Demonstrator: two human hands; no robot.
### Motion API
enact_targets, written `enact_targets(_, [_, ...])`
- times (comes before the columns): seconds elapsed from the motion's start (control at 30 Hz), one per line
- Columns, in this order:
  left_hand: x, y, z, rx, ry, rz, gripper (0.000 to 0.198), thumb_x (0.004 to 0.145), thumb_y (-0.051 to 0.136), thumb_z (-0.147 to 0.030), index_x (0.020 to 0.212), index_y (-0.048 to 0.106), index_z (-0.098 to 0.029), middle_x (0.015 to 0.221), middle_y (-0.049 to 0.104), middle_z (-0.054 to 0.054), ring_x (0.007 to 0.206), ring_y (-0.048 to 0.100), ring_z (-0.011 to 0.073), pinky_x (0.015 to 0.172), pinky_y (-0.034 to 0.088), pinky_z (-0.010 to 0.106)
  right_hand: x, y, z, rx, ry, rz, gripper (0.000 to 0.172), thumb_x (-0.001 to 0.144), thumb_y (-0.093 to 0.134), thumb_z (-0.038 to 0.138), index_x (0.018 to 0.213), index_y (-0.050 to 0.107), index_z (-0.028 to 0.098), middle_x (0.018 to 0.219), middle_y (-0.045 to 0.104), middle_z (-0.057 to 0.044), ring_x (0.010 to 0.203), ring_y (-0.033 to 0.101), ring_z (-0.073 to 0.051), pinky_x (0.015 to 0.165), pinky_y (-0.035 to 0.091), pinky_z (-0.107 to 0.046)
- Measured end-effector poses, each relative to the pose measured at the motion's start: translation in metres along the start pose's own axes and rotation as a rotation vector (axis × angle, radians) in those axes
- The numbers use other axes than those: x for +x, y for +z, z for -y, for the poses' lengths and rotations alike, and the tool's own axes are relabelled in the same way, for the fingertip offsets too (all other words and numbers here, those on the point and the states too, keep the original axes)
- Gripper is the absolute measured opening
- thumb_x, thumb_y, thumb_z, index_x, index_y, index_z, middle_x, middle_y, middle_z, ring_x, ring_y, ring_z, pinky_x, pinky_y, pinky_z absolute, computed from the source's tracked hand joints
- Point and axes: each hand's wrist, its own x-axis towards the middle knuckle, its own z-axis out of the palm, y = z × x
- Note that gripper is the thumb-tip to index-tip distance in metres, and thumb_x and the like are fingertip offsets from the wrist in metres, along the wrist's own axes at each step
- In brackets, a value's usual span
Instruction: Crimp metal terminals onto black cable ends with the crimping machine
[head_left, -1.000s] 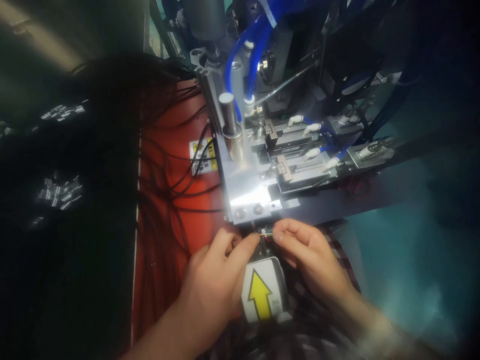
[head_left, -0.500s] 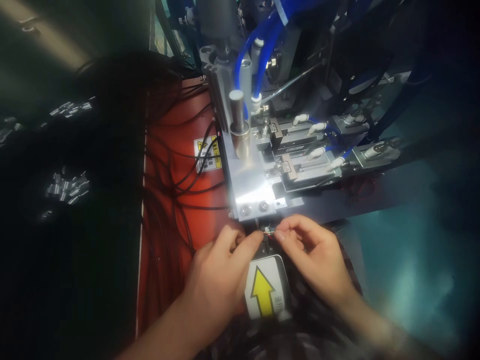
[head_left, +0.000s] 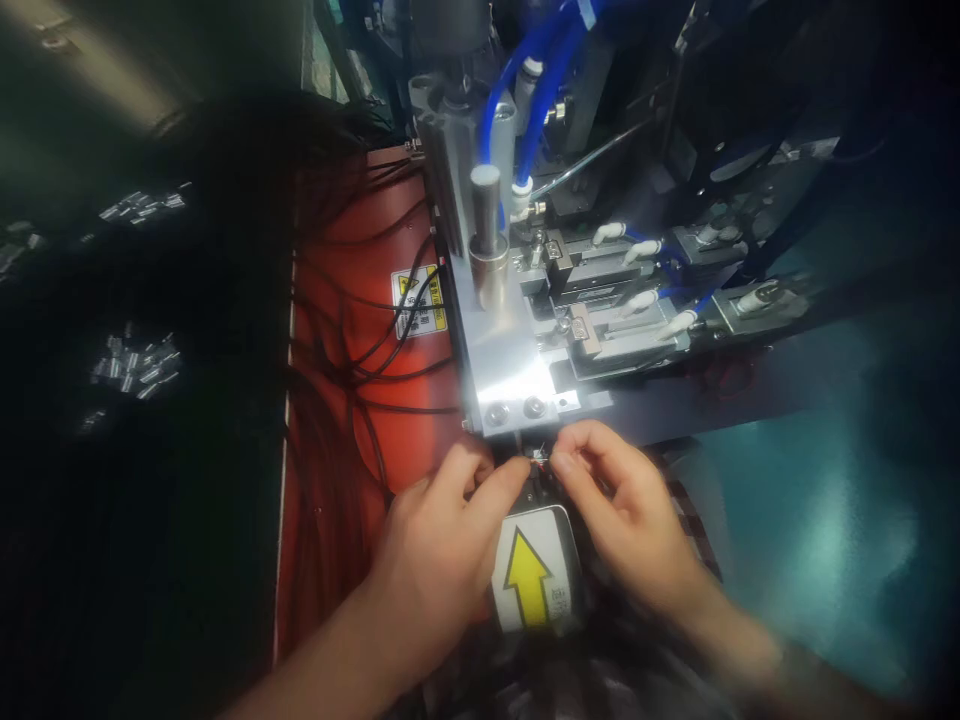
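My left hand (head_left: 435, 550) and my right hand (head_left: 622, 520) meet fingertip to fingertip just below the polished metal plate (head_left: 502, 375) of a machine. Both are closed in a pinch on a thin wire end (head_left: 537, 458) with red and pale strands, held at the plate's front edge. Below the fingers lies a white label with a yellow arrow (head_left: 529, 580) that points toward the machine. How the wire runs behind the hands is hidden.
A steel post (head_left: 486, 225) and blue air hoses (head_left: 525, 90) rise behind the plate, with clamp blocks (head_left: 622, 320) to the right. Black cables (head_left: 360, 350) cross an orange surface at left. Small shiny metal parts (head_left: 135, 365) lie in the dark far left.
Both hands have edged up toward the plate, with the pinched wire end now closer to its front edge. The view has shifted slightly.
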Motion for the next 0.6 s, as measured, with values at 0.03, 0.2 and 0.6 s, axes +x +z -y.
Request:
enact_targets(0.03, [0.0002,-0.0003,-0.0002,0.001,0.002,-0.003,0.029,0.092,0.045,-0.016,0.107,0.070,-0.014,0.080,0.058,0.006,0.061,0.061,0.0141,0.051,0.051,0.021,0.0003,-0.0002,-0.0005,-0.008,-0.011,-0.003,0.013,0.094,0.050,0.027,0.083,0.054,0.021,0.077,0.053,0.000,0.071,0.051,-0.015,0.061,0.040,-0.027])
enact_targets(0.2, [0.0001,-0.0007,-0.0007,-0.001,0.006,-0.008,0.029,0.093,0.044,-0.017,0.106,0.069,-0.015,0.080,0.058,0.005,0.061,0.061,0.0132,0.051,0.050,0.020,0.0024,-0.0009,-0.0045,-0.019,-0.021,-0.003,0.013,0.094,0.049,0.026,0.083,0.054,0.020,0.077,0.052,0.001,0.070,0.051,-0.014,0.062,0.041,-0.026])
enact_targets(0.6, [0.0012,-0.0010,-0.0014,-0.015,0.004,-0.015,0.028,0.092,0.045,-0.017,0.105,0.070,-0.015,0.077,0.058,0.006,0.060,0.062,0.0147,0.049,0.051,0.022,0.0015,0.0007,0.0027,-0.180,0.006,-0.056,0.014,0.092,0.049,0.026,0.080,0.053,0.020,0.075,0.056,-0.001,0.069,0.053,-0.015,0.063,0.042,-0.027])
